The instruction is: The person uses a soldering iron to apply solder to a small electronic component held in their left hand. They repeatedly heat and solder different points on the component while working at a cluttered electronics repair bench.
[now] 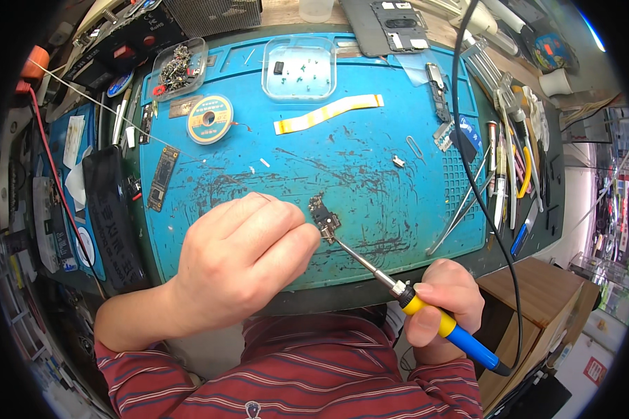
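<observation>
My right hand grips a soldering iron with a yellow and blue handle and a slim metal shaft. Its tip reaches the lower end of a small dark circuit board on the blue work mat. My left hand is closed just left of that board, knuckles up. Its fingertips are turned away beside the tip, so whatever they pinch is hidden.
A solder wire spool, a yellow-white flex cable and a clear box of small parts lie farther back. Tweezers rest at right, beside several hand tools. The iron's black cord arches down the right side.
</observation>
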{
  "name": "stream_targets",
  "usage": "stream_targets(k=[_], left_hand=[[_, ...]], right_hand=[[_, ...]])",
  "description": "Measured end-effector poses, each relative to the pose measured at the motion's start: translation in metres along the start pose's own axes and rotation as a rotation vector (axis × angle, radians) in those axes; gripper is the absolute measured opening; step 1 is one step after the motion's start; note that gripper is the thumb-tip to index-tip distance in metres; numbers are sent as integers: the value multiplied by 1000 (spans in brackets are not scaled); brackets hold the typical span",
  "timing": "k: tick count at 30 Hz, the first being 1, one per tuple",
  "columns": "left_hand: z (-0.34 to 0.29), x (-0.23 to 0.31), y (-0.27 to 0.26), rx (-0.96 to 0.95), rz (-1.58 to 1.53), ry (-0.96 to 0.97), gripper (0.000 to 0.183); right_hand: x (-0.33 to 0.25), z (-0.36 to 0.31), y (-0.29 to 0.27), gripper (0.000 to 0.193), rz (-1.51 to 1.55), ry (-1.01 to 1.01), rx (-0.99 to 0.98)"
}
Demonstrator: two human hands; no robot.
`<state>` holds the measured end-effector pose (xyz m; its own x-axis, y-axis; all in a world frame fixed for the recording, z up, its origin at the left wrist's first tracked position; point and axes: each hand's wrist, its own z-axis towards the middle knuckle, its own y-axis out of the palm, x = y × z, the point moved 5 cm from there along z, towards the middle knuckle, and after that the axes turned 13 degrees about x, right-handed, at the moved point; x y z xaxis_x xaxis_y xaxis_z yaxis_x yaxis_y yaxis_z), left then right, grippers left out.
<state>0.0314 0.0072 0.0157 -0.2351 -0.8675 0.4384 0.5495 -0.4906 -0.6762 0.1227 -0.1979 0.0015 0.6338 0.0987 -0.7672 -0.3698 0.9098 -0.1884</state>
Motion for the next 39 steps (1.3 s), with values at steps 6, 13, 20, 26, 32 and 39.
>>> stream_targets(k=[6, 13, 20, 26, 32, 39], left_hand=[[-1, -1, 1, 6, 1, 6, 26], [-2, 0, 1, -1, 17, 22, 26], [0, -3, -1, -18, -12, -14, 25], [-1, -11, -20, -55, 91, -259, 27], [13, -8, 1, -104, -49, -74, 36], [10, -12, -1, -114, -71, -178, 28]], right_hand=[[-1, 2, 2, 17, -13, -9, -33], [-1, 3, 2, 16, -26, -2, -40], [-2, 4, 2, 17, -30, -12, -41], [2, -6, -8, 23, 59, -12, 131], [5, -6, -11, 30, 25, 43, 142], [-4, 6, -11, 41, -113, -56, -46]])
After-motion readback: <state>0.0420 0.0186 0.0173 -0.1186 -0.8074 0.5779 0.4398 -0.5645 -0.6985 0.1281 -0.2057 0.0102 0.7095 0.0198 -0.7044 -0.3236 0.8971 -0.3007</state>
